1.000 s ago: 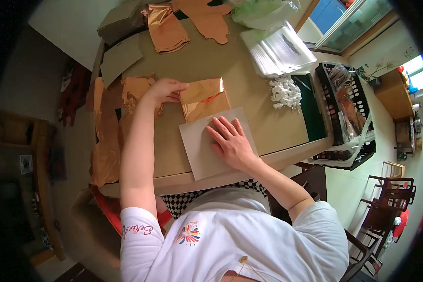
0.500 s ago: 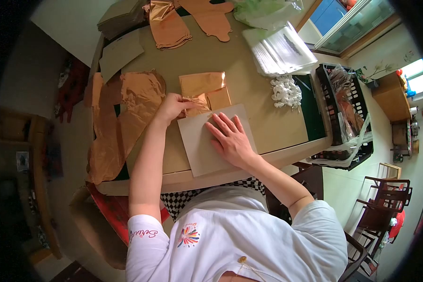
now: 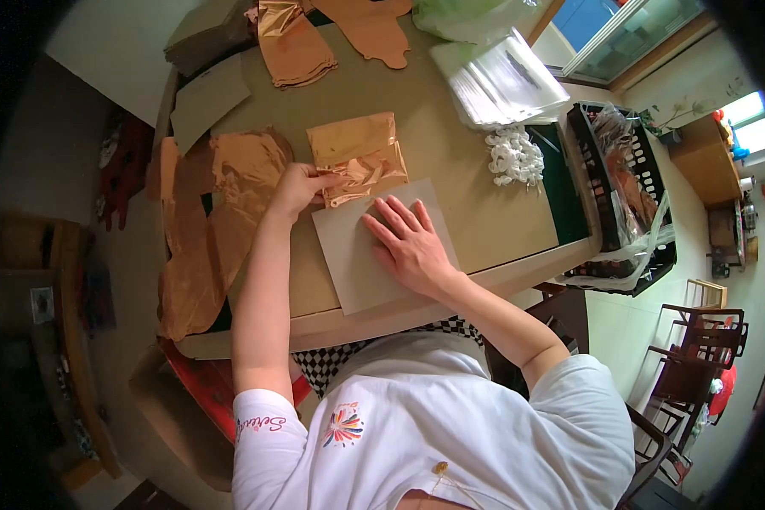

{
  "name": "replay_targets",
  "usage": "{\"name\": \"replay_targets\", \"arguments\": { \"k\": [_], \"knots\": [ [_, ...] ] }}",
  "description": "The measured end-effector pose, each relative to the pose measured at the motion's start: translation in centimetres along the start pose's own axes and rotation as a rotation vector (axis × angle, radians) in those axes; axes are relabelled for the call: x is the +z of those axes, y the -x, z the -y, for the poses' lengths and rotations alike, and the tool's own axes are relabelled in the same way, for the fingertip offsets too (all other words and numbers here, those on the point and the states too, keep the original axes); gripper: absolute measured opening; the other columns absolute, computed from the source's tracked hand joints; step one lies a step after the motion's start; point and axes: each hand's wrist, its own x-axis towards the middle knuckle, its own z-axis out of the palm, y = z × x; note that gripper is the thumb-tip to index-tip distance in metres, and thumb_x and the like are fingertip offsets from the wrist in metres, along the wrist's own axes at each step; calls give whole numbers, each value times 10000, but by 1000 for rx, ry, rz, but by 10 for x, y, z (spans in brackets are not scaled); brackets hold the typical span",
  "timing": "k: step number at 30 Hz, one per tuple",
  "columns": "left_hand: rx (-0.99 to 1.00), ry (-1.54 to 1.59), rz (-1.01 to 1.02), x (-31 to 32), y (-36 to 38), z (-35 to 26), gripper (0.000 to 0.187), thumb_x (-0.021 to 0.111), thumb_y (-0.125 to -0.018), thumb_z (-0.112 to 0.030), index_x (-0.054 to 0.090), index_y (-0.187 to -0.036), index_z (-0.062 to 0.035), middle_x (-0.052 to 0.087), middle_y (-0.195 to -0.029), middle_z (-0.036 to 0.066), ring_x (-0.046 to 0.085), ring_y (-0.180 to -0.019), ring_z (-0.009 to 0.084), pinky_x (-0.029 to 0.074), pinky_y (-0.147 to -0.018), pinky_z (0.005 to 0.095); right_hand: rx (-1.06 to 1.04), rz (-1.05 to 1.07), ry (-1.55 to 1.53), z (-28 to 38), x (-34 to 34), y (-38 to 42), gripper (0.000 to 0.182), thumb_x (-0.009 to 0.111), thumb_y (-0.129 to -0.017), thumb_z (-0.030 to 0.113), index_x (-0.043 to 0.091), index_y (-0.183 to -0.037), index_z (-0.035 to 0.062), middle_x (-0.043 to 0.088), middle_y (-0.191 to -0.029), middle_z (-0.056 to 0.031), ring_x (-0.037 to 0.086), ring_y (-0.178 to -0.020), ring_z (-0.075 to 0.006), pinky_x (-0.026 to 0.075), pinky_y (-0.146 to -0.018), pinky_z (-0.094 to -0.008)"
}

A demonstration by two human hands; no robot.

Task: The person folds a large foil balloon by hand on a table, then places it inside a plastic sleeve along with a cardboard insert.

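My left hand (image 3: 295,191) pinches the lower left edge of a folded copper-coloured foil balloon (image 3: 355,140), thumb and fingertips together on it. The balloon is flat, with a crumpled fold across its near part. My right hand (image 3: 412,246) lies with fingers spread on a grey cardboard sheet (image 3: 348,268), whose far edge meets the foil's near edge. Left of my left hand, a larger unfolded copper foil balloon (image 3: 240,183) hangs partly toward the table's left edge.
More flat copper foil balloons (image 3: 296,51) lie at the back, beside stacked grey cardboard (image 3: 208,38). Clear plastic bags (image 3: 506,81) and a white tangled bundle (image 3: 515,157) sit at the right. A black crate (image 3: 599,183) stands past the table's right edge.
The foil's crumpled near flap now spreads further right across the balloon, where a flat layer showed before. My left hand still pinches its edge; my right hand stays flat on the cardboard.
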Motion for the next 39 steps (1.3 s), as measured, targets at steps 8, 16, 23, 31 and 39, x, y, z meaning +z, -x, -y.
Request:
{"name": "replay_targets", "arguments": {
  "k": [8,16,23,31,39],
  "knots": [
    [20,-55,-20,0,2,0,223,727,-836,-133,699,-959,51,700,-864,80,662,-718,138,551,-650,280,23,-29,5,4,3,-1,491,493,-940,301,433,-1399,140,366,-1483,-122,280,-1407,-289,168,-1152,-529],
    [393,-286,-85,3,19,20,200,711,-829,-88,696,-1010,-6,686,-830,38,641,-712,126,513,-631,284,15,-49,5,3,6,0,485,490,-942,303,437,-1395,137,383,-1466,-124,292,-1397,-296,178,-1147,-535],
    [865,-610,-333,32,70,26,245,725,-696,35,714,-914,-75,616,-989,54,586,-920,231,525,-704,327,50,10,-49,1,7,-1,459,509,-925,299,483,-1353,133,445,-1411,-109,317,-1378,-307,162,-1152,-536],
    [864,-839,-321,36,77,47,356,633,-677,100,718,-946,-117,606,-1002,34,577,-979,241,529,-811,347,15,-123,-238,-4,6,-1,473,597,-811,167,547,-1282,162,490,-1364,-115,352,-1344,-333,162,-1161,-526],
    [915,-832,-354,38,74,54,274,646,-742,41,711,-961,-109,605,-997,56,581,-973,248,522,-825,355,132,-297,-492,-84,-39,-6,368,542,-753,-92,664,-1069,50,629,-1170,-138,597,-1087,-315,484,-928,-383]
  ]
}}
